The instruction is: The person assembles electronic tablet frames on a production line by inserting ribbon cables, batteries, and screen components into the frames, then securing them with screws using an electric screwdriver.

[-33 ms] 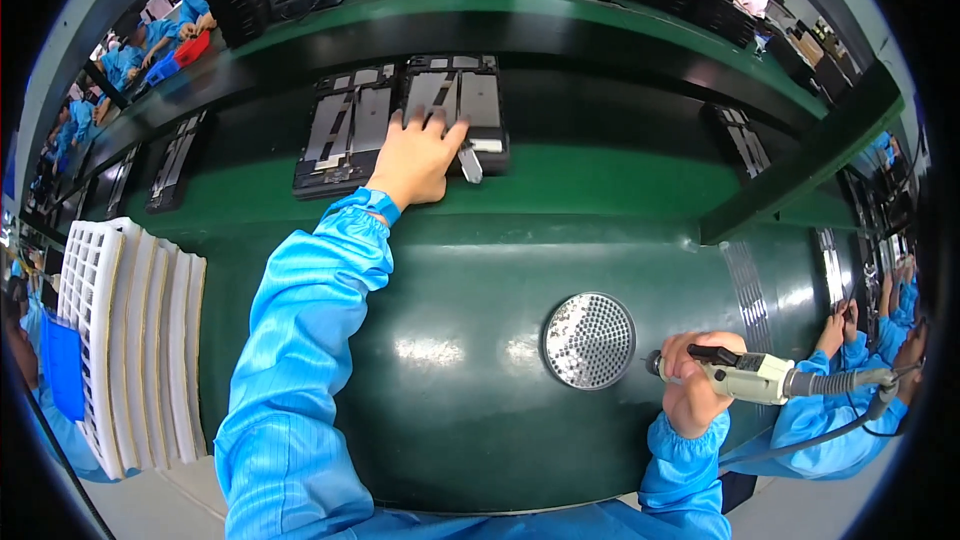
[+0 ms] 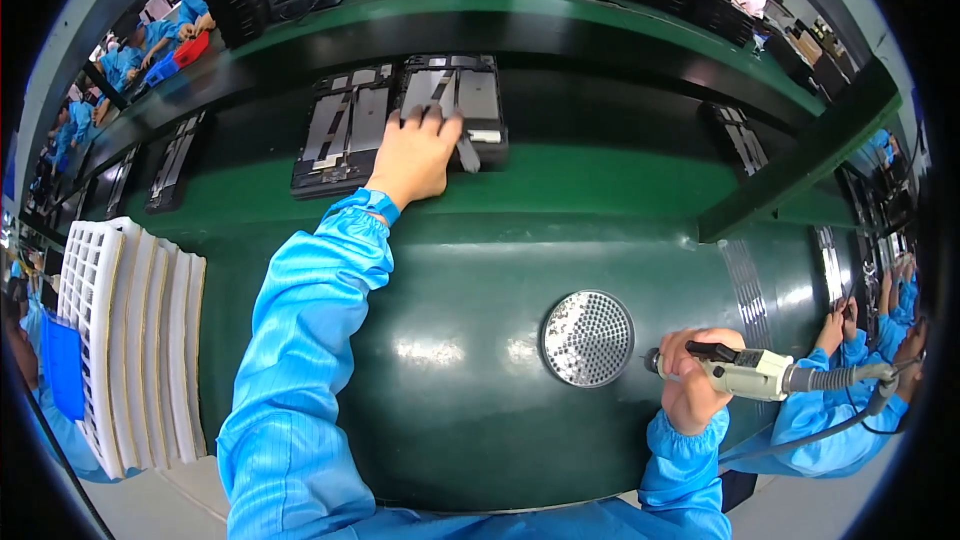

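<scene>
Two opened tablets (image 2: 345,130), black-rimmed with grey panels inside, lay side by side on the green worktop (image 2: 600,175). The left hand (image 2: 415,152), fingers slightly spread, rested on the right-hand one; whether it gripped anything could not be told. By its thumb, one small grey strip (image 2: 468,154) sat higher and darker than in the earlier frame. Then came one round metal dish (image 2: 588,338), and the right hand (image 2: 692,380), curled around one power screwdriver (image 2: 755,377).
</scene>
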### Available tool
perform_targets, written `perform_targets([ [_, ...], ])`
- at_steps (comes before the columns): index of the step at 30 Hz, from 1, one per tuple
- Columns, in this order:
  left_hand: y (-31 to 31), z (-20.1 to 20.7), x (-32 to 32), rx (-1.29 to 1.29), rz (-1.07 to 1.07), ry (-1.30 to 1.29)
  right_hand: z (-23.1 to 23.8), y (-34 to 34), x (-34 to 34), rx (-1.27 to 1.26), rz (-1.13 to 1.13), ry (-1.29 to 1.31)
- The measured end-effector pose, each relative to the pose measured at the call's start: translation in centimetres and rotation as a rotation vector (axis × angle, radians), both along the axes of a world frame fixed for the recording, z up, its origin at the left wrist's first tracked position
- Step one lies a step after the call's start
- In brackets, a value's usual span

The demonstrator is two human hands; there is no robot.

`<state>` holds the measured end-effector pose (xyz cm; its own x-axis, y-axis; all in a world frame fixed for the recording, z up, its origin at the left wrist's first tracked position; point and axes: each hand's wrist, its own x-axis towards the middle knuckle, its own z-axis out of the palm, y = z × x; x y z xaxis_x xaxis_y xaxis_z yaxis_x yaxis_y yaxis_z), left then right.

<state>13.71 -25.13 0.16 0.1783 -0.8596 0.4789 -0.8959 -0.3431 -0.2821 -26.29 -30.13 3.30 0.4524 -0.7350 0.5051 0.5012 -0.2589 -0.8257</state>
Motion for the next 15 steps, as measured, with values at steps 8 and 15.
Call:
perform_targets([
  [8,4.7,2.4,-6.0,-0.232,-0.077,-0.218,-0.3,-0.1,-0.4,-0.017,0.04,-0.073],
  [15,19.1,3.7,-21.0,0.038,-0.092,-0.035,0.1,0.0,-0.8,0.011,0.053,-0.034],
])
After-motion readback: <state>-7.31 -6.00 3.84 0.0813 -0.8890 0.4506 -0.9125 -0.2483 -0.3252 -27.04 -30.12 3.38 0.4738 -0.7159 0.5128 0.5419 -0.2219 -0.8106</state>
